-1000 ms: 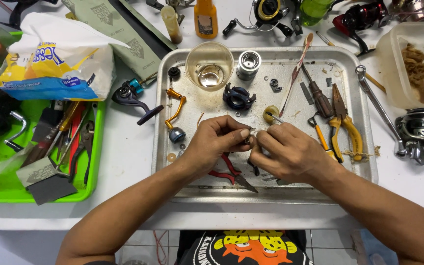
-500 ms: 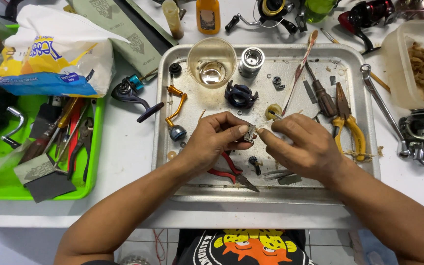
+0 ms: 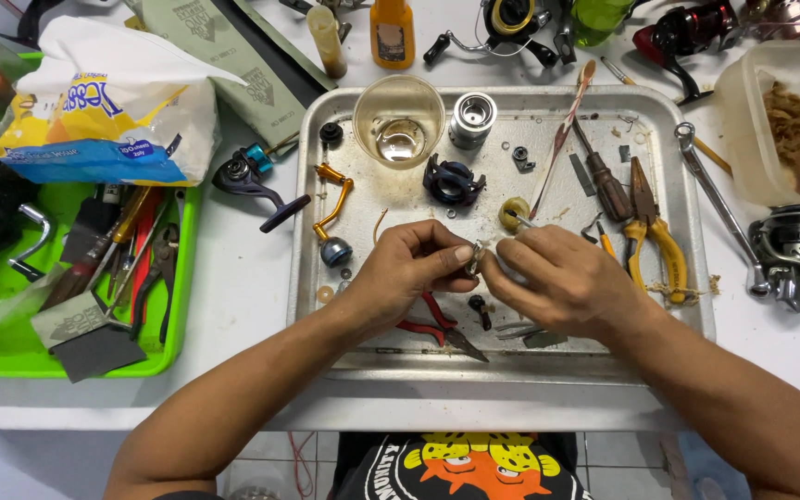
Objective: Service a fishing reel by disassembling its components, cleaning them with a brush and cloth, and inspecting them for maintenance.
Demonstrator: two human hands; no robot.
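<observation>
1. Over the middle of the metal tray [image 3: 687,278], both hands meet at 1 small metal part [image 3: 474,260], which looks like a fishing-reel component; its exact kind is too small to tell.
2. Left hand [image 3: 409,268]: fingers curled narrow, thumb and forefinger pinching the small metal part from the left. Holds nothing else.
3. Right hand [image 3: 557,278]: fingers drawn close together, tips touching the same part from the right; a thin metal pin or tool [image 3: 520,218] shows just above its knuckles, and I cannot tell whether the hand grips it.
4. Judgement on doing this step well: keep the part low over the tray so a dropped piece lands inside it, brace the wrists on the tray edge, and turn the part with the fingertips only.
5. Judgement on risk: loose washers and screws lie near the hands; a wide sweep of either wrist could scatter them.
6. Under the hands: red-handled pliers [image 3: 428,329], partly covered.
7. Upper tray: clear plastic cup [image 3: 399,120] with liquid, silver spool [image 3: 471,118], dark reel rotor [image 3: 454,181], gold reel handle [image 3: 331,208].
8. Right side of tray: yellow-handled pliers [image 3: 659,236], brown-handled screwdriver [image 3: 604,181].
9. Left of tray, well apart: green tray [image 3: 11,343] of hand tools.
</observation>
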